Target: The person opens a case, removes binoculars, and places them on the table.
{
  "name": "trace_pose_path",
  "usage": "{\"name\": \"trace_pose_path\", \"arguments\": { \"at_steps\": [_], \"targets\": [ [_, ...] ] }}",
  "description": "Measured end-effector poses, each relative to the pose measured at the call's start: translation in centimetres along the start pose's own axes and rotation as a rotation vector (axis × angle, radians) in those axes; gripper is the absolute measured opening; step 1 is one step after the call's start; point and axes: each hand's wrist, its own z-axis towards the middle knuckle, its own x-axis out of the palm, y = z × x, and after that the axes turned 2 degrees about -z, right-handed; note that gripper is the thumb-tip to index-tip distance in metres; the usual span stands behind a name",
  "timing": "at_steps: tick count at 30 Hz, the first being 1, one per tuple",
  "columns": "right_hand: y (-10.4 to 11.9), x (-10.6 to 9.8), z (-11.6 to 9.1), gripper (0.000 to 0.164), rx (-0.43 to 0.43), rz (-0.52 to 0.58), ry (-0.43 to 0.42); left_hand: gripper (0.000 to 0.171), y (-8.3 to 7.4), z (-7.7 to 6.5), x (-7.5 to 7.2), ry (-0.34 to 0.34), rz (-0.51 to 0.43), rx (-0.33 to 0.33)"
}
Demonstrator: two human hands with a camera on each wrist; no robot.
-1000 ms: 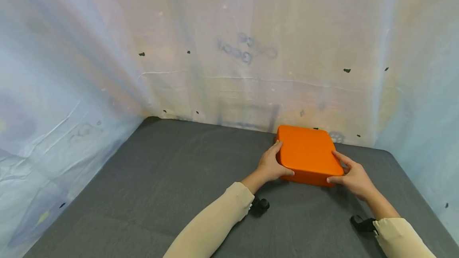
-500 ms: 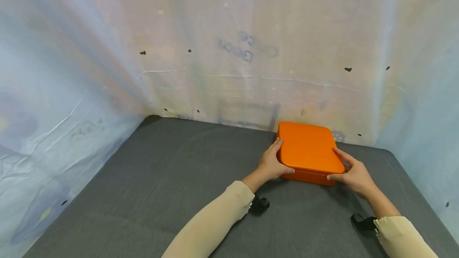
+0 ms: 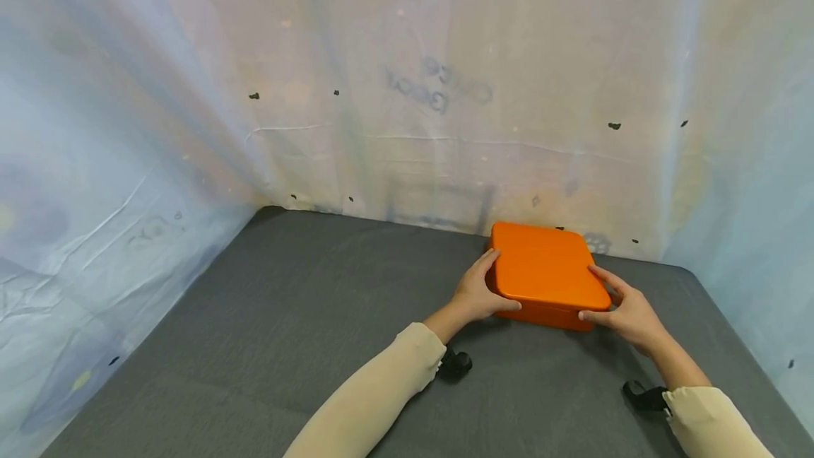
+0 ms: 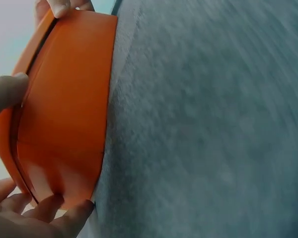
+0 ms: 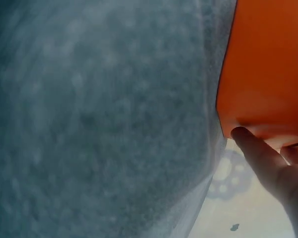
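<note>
An orange box (image 3: 548, 263) with rounded corners and a lid lies on the dark grey surface, near the back wall. My left hand (image 3: 473, 293) grips its left side, with the thumb at the front edge of the lid and the fingers against the side. On the right side my right hand (image 3: 629, 316) grips the box in much the same way, thumb at the front corner. The left wrist view shows a dark gap between the lid (image 4: 5, 131) and the body (image 4: 69, 94). The box's inside is hidden.
The grey cloth-like surface (image 3: 273, 331) spreads to the left and front. Translucent, faintly printed sheeting (image 3: 407, 119) hangs at the back and both sides, close behind the box. A dark wrist-worn device (image 3: 456, 365) sits below the left cuff, another (image 3: 644, 396) by the right cuff.
The lid lifted slightly half a second ago, then sank a little at the back. Its front edge now stands more apart from the body than at first. Both hands keep their places.
</note>
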Motion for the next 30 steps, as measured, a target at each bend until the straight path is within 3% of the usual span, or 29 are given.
{"name": "trace_pose_path", "arguments": {
  "at_steps": [13, 20, 30],
  "targets": [
    [0.5, -0.5, -0.4, 0.094, -0.039, -0.004, -0.014, 0.101, 0.4, -0.1, -0.8, 0.022, -0.020, -0.013],
    [0.8, -0.8, -0.4, 0.090, -0.063, 0.020, -0.013, 0.100, 0.5, -0.2, -1.6, 0.018, 0.016, 0.040],
    [2.0, -0.5, -0.4, 0.085, -0.121, 0.020, -0.054, 0.100, 0.3, -0.7, -4.0, 0.033, 0.035, 0.106]
  ]
}}
